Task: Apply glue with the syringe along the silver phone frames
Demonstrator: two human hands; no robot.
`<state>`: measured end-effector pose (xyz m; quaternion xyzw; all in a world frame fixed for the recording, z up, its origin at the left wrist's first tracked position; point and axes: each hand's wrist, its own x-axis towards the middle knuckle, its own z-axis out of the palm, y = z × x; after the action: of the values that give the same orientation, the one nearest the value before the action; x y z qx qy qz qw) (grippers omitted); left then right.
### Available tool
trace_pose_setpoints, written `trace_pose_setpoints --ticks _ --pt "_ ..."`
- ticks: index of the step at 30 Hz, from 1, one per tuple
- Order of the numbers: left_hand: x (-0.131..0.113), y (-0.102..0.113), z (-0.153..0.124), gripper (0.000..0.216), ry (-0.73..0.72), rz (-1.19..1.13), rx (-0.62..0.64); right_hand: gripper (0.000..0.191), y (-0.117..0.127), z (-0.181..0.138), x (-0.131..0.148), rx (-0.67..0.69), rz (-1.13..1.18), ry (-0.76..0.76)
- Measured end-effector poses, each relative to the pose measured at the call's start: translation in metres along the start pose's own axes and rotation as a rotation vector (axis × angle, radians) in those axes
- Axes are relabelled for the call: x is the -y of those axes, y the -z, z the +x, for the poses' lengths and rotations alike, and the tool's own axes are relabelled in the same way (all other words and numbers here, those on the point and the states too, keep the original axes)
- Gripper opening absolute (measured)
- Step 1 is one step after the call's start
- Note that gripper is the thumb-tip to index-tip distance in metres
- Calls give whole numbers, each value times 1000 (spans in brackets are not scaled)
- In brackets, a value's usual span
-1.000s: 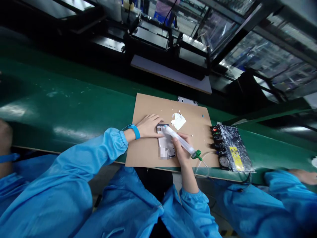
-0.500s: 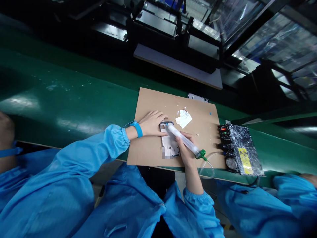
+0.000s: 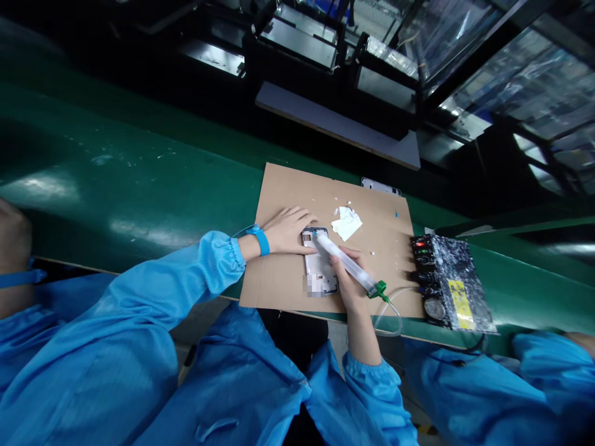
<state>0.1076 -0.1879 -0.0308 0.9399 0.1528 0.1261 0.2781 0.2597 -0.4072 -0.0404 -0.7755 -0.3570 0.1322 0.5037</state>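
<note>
Upper centre, you have a pale board (image 3: 337, 124) below a grey panel (image 3: 297, 46); upper right, clear plastic sheeting (image 3: 458, 37). A co-worker's wristband (image 3: 21, 279) shows at your left edge, another's blue sleeve (image 3: 553, 371) lower right. White paper (image 3: 346, 223) lies just right of centre.

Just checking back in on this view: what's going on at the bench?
A person in blue sleeves is bent over a phone-like frame lying on a cardboard sheet. The left hand rests against the frame's left edge. The right hand holds a syringe slantwise, its tip at the frame's far end. White paper lies just beyond, and a black box with a gauge stands to the right.
</note>
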Motion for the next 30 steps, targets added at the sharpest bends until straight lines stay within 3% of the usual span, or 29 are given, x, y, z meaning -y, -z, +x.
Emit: trace_pose_setpoints --ticks 30 --pt "0 1 -1 79 -11 47 15 65 -4 0 1 -35 37 -41"
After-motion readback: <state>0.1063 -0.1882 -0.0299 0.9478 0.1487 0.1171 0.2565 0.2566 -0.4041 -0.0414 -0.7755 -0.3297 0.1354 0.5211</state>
